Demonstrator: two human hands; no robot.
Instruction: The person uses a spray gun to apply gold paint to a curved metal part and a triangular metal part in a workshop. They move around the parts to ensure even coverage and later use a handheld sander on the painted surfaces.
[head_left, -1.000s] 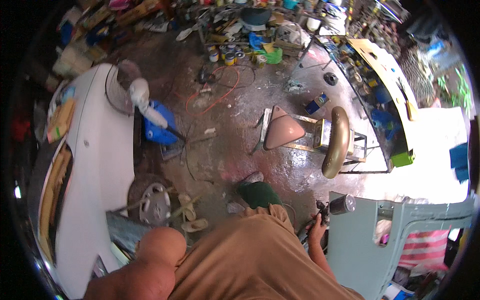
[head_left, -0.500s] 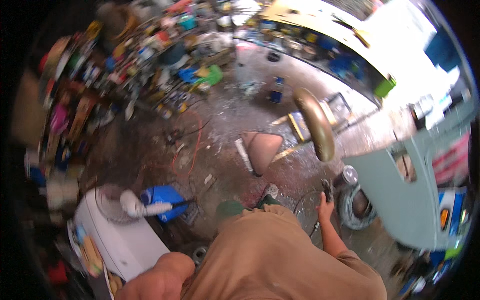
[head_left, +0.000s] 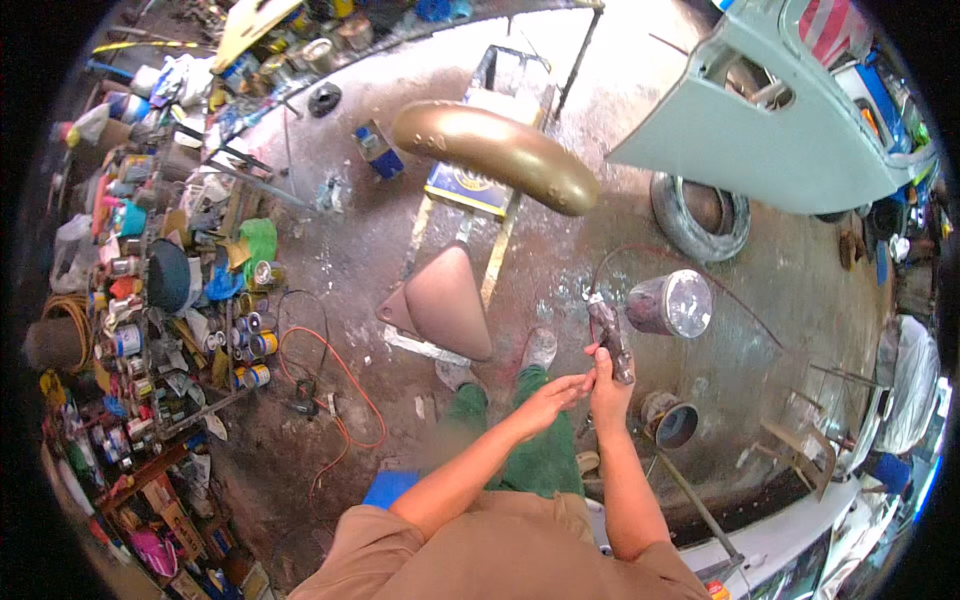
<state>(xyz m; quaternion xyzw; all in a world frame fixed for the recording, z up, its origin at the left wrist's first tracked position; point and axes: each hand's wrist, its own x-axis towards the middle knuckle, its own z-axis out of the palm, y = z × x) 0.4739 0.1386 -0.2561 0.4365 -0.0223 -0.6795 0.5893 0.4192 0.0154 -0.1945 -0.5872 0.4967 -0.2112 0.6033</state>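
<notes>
My right hand (head_left: 608, 388) is wrapped around a dark, paint-crusted spray gun (head_left: 612, 343), held out in front of my body. A thin hose runs from near its far end. My left hand (head_left: 557, 398) reaches across, its fingers stretched out beside the right hand's fingers; whether they touch the gun is hidden. Ahead, a glossy gold curved fender (head_left: 500, 155) rests raised on a stand over a blue and yellow box (head_left: 468, 192). Closer to my feet, a matte brownish-pink triangular panel (head_left: 450, 305) is propped on a wooden-strip support.
A paint-splashed bucket (head_left: 665, 303) stands right of the gun, with an open can (head_left: 672, 424) nearer me. Farther right are a tyre (head_left: 705, 225) and a large grey-green vehicle panel (head_left: 770, 150). Cluttered shelves with paint cans (head_left: 255, 345) line the left; an orange cord (head_left: 375, 400) lies on the floor.
The view has swung toward the right. My left hand has come into view beside my right hand, which still holds the spray gun, now raised more in front of me.
</notes>
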